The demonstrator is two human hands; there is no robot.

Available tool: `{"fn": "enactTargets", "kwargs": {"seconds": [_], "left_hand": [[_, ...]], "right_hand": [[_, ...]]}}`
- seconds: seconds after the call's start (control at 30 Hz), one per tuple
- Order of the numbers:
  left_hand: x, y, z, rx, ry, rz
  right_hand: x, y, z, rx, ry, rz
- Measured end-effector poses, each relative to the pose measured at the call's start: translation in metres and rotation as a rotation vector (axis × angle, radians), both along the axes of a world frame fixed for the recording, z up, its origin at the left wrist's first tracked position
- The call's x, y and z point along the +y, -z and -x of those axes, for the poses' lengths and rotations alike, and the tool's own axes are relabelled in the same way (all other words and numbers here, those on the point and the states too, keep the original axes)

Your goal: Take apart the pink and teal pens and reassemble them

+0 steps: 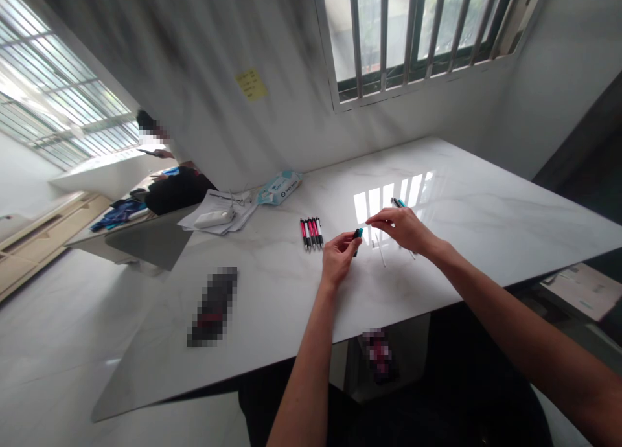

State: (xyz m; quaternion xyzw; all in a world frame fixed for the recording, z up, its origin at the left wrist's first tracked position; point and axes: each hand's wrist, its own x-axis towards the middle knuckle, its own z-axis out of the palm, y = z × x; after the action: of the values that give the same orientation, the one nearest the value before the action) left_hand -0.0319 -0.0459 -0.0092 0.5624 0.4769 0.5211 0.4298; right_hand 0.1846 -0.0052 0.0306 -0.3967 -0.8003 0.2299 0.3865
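My left hand (339, 258) is closed around a teal and black pen barrel (358, 233), holding it just above the table. Thumb and fingertips pinched together, my right hand (401, 229) hovers to the right of the barrel's teal end; whatever is in the pinch is too small to make out. A thin white pen refill (380, 251) lies on the table between the hands. Beyond my right hand are black and teal pen parts (398, 203), partly hidden by it. Several red, white and black pens (311, 233) lie side by side left of my left hand.
The white marble-look table (272, 291) runs along a wall and window. On it are a wet-wipes pack (280, 188), papers (238, 217) with a white device (214, 217), and a blurred dark object (212, 308). Another person (162, 152) sits at the far left.
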Motion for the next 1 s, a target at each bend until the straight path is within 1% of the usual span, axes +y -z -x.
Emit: {"fn": "enactTargets", "kwargs": {"seconds": [0.1, 0.23, 0.3, 0.43, 0.57, 0.63, 0.83, 1.0], "left_hand": [[-0.001, -0.0024, -0.0003, 0.013, -0.015, 0.009], [-0.0017, -0.0031, -0.0007, 0.016, -0.015, 0.007], [-0.0014, -0.0019, -0.0007, 0.016, -0.019, 0.005], [-0.001, -0.0001, -0.0007, 0.016, -0.024, 0.007], [-0.0012, 0.0, -0.0007, 0.022, -0.021, 0.01], [-0.0012, 0.0001, -0.0004, 0.027, -0.019, 0.012], [-0.0009, 0.0, -0.0006, 0.025, -0.02, 0.018], [-0.0016, -0.0011, -0.0015, 0.019, 0.01, 0.016]], "right_hand": [[0.0001, -0.0013, -0.0003, 0.002, 0.026, 0.005], [-0.0001, 0.0015, -0.0014, 0.1, 0.046, 0.089], [0.0009, 0.0033, -0.0023, 0.075, 0.052, 0.099], [0.0033, 0.0029, -0.0036, -0.029, 0.063, 0.046], [0.0043, -0.0017, -0.004, -0.059, 0.028, -0.044], [0.0039, -0.0037, -0.0038, -0.055, 0.01, -0.05], [0.0026, -0.0059, -0.0023, 0.153, 0.0, 0.05], [0.0054, -0.001, 0.0008, 0.151, -0.054, 0.119]]}}
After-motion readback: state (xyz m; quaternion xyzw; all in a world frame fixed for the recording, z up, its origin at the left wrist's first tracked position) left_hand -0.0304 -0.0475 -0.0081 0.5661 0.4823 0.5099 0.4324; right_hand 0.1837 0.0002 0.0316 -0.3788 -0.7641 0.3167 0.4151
